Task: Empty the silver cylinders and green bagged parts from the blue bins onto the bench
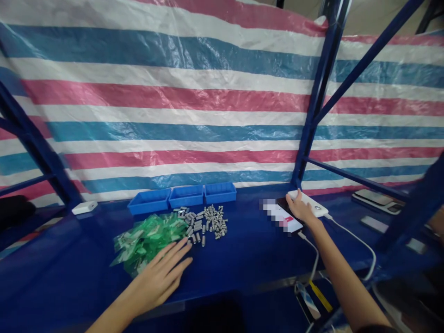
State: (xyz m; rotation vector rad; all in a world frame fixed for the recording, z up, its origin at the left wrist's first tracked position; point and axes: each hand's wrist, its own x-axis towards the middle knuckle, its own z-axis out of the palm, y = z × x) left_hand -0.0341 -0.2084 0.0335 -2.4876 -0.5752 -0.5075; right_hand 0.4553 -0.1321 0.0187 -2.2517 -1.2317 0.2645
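Observation:
My left hand [161, 273] is open, fingers stretched and a little apart, at the near right side of a heap of green-and-clear plastic bags [149, 238]. Its fingertips are close to a scatter of small metal cylinders [197, 225]. Beside these lies a pile of small metal screw-like parts [215, 219]. At the right, my right hand [301, 208] is closed over the edge of a phone [294, 225] with a lit screen, thumb towards the screen. A white power bank [317, 210] lies against that hand; some of its fingertips are hidden.
Three blue bins [187, 196] stand in a row along the back. A white box-shaped adapter [84, 207] lies at the left. White cables [360, 238] hang over the front edge. Blue posts [317, 92] frame the blue table [239, 259]; more devices [378, 202] lie at far right.

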